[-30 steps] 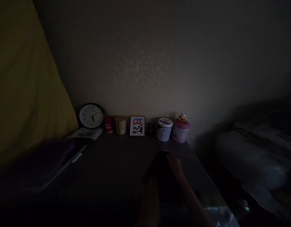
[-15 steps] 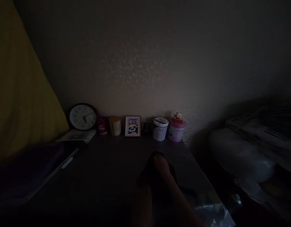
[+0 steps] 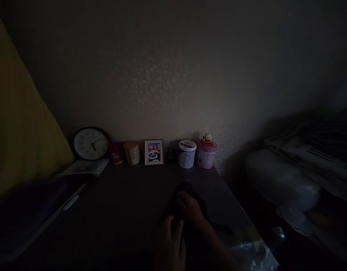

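Note:
A black soft item (image 3: pixel 186 186), perhaps a bag, lies on the dark table; a strap-like dark strip (image 3: pixel 222 228) trails from its right side. My right hand (image 3: pixel 190 209) is on top of it, fingers curled and closed on the black material. Nearer to me, my left hand (image 3: pixel 173 241) is at the item's lower left edge, its fingertips apart with a dark gap between them. Deep shadow hides most of the item's shape and any small part under the fingers.
Along the wall stand a round clock (image 3: pixel 91 143), a red container (image 3: pixel 116 153), a yellowish canister (image 3: pixel 132 153), a panda picture frame (image 3: pixel 154 153), a white tub (image 3: pixel 187 154) and a pink tub (image 3: pixel 206 155) topped by a cat figurine (image 3: pixel 207 137). Clear plastic (image 3: pixel 255 256) covers the near right corner.
My left hand has come further into view, its fingers now showing apart. My right hand has shifted slightly toward me on the black item. The view has turned slightly right.

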Demonstrator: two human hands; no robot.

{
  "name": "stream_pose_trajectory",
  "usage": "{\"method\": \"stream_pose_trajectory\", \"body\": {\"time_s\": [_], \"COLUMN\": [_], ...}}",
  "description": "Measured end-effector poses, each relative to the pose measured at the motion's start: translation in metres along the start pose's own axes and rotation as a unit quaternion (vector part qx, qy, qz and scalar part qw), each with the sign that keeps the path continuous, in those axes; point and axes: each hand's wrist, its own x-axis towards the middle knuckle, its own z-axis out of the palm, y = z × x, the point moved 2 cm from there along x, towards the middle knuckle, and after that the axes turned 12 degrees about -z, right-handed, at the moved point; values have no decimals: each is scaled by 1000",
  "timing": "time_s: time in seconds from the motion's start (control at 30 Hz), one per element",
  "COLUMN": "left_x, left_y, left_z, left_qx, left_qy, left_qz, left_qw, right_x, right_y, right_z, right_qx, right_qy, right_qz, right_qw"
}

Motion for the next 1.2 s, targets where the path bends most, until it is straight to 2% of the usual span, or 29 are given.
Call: {"method": "stream_pose_trajectory", "body": {"time_s": [0.07, 0.13, 0.23, 0.3, 0.47, 0.6, 0.77, 0.87, 0.93, 1.0, 1.1, 1.13, 1.2], "left_x": [2, 5, 6, 4, -8, -14, -14, -12, -12, -11, -11, -11, -10], "left_y": [3, 5, 4, -1, -12, -12, -10, -9, -7, -6, -6, -7, -8], "left_z": [-2, -1, 10, 20, 41, 49, 46, 41, 39, 39, 40, 40, 39], "left_qx": [-11, 1, 41, 64, 90, 92, 105, 128, 169, 212, 228, 226, 224], "left_qy": [-1, 4, 5, -3, -3, -19, -70, -89, -94, -106, -130, -132, -131], "left_qz": [21, 70, 114, 100, 73, 41, 21, 13, 15, 11, -5, -4, 11], "left_qw": [1000, 998, 993, 993, 993, 995, 992, 988, 981, 971, 965, 965, 966], "right_x": [0, 3, 5, 1, -27, -37, 0, 31, 44, 47, 30, 22, 8], "right_y": [-1, -2, -5, -7, -17, -10, 33, 55, 63, 63, 50, 43, 33], "right_z": [0, 1, 1, -2, -11, -7, -2, -7, -13, -20, -24, -22, -15], "right_qx": [1, -8, -28, -24, 23, -26, -77, -94, -112, -134, -129, -114, -79], "right_qy": [-8, -24, -47, -42, 29, 14, -3, -14, -15, -2, 61, 76, 56], "right_qz": [-1, -10, -41, -58, -136, -206, -183, -177, -148, -109, -82, -88, -138], "right_qw": [1000, 1000, 998, 997, 990, 978, 980, 980, 983, 985, 986, 987, 986]}}
